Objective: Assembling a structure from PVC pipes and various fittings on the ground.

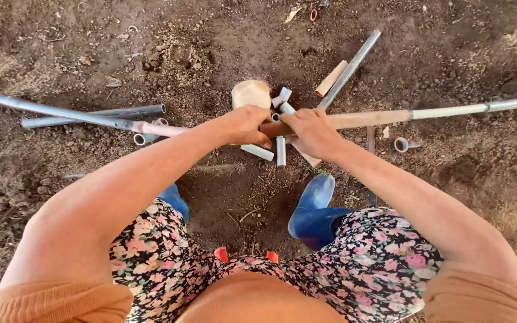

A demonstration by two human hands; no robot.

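A long grey pipe [450, 111] runs across the view from far left to far right, held level above the dirt. My left hand [248, 124] grips it just left of the middle, and my right hand [312, 131] grips it right beside that. The stretch between and around the hands looks brown and pinkish. Below the hands lie several short cut pipe pieces [280, 151] on the soil. A pale round wooden block [251, 93] sits just behind my left hand.
Two more long grey pipes lie on the ground, one at left [91, 115] and one slanting at upper right [351, 67]. A short pipe ring [401, 144] lies right. My blue boots [313, 209] stand on bare dirt below the hands.
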